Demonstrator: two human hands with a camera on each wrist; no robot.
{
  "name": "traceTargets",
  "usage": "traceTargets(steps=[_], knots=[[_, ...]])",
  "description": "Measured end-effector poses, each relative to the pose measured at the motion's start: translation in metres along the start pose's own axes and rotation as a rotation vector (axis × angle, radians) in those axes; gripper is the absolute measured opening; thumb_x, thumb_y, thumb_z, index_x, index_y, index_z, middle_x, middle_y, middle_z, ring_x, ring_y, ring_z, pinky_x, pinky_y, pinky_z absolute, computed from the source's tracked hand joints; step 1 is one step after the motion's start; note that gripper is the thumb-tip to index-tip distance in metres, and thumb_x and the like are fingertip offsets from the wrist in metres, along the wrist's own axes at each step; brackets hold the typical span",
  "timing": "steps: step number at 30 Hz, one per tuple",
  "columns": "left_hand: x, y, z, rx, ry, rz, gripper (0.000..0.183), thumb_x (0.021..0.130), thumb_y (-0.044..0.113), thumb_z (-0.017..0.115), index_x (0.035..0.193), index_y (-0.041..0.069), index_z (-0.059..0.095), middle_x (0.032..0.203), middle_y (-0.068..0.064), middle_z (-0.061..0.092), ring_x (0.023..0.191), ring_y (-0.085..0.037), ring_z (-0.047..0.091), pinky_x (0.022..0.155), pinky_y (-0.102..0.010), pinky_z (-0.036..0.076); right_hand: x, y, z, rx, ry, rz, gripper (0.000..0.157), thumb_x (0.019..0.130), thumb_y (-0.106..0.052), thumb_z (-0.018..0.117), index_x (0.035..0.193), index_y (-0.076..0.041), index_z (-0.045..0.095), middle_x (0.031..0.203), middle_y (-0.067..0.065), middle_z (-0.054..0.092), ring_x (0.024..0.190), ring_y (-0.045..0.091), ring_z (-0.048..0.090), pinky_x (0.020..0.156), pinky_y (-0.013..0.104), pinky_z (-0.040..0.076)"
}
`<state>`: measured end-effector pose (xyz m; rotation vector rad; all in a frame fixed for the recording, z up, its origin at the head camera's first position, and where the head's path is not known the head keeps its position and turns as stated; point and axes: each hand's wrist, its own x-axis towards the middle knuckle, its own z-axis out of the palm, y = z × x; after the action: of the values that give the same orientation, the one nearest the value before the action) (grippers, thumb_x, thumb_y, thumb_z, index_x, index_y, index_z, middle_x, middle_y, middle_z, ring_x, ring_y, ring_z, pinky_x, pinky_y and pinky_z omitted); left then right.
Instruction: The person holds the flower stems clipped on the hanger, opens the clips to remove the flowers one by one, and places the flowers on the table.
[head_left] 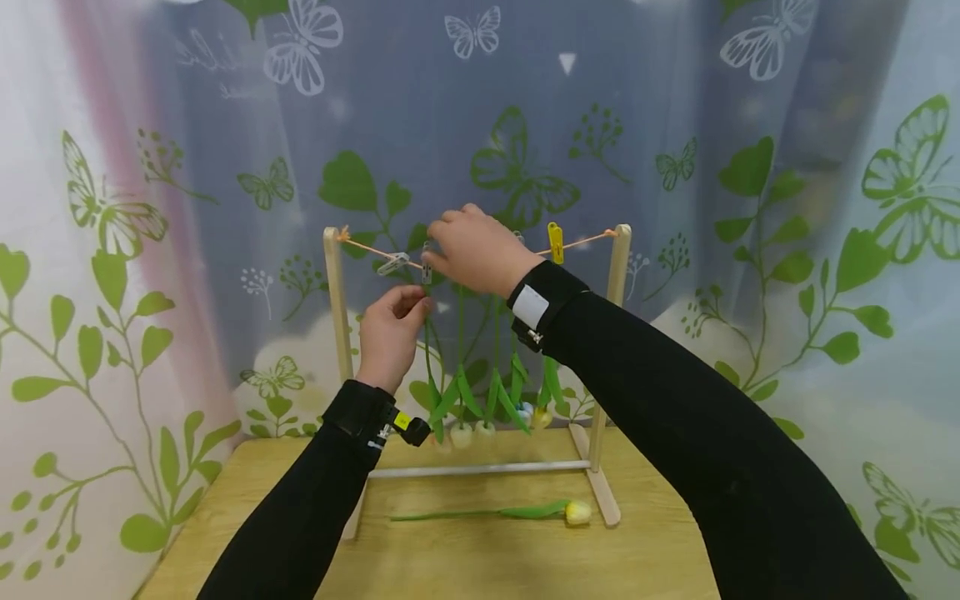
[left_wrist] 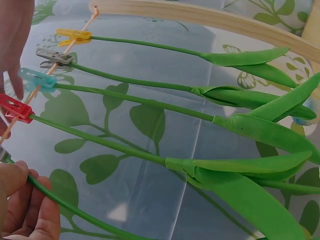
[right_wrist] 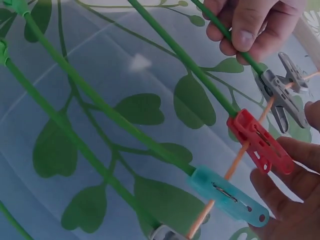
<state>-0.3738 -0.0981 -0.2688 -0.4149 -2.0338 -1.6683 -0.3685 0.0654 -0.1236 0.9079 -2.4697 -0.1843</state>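
My left hand pinches the green stem of an upside-down artificial tulip near its top end, between thumb and fingers. That end meets a grey clothespin on the orange cord. My right hand is above, its thumb right by that clothespin's handles and its fingers spread behind a red clothespin. Along the cord, the red, a teal, another grey and a yellow clothespin each hold a hanging tulip stem.
A wooden frame with two posts carries the cord. An unused-looking grey clothespin sits on the cord near the left post. One yellow tulip lies on the wooden table in front of the frame's white crossbar. A patterned curtain surrounds the table.
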Motion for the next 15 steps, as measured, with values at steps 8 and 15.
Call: traceTargets(steps=[8, 15], knots=[[0.0003, 0.0025, 0.0018, -0.003, -0.013, 0.015, 0.032, 0.104, 0.028, 0.065, 0.133, 0.013, 0.067, 0.122, -0.006, 0.070, 0.114, -0.024, 0.067, 0.100, -0.036, 0.056, 0.0069, 0.0051, -0.0005, 0.206, -0.072, 0.015, 0.030, 0.110, -0.034, 0.054, 0.120, -0.010, 0.067, 0.105, 0.005, 0.067, 0.094, 0.021, 0.065, 0.081, 0.035, 0.055], [-0.0012, -0.0025, -0.0001, 0.030, -0.005, 0.001, 0.035, 0.103, 0.032, 0.066, 0.132, 0.012, 0.068, 0.121, -0.006, 0.071, 0.115, -0.024, 0.067, 0.100, -0.038, 0.057, 0.0100, 0.0001, -0.0030, 0.362, -0.130, 0.069, 0.027, 0.109, -0.033, 0.055, 0.118, -0.011, 0.069, 0.097, 0.003, 0.071, 0.069, 0.016, 0.067, 0.071, 0.029, 0.057]])
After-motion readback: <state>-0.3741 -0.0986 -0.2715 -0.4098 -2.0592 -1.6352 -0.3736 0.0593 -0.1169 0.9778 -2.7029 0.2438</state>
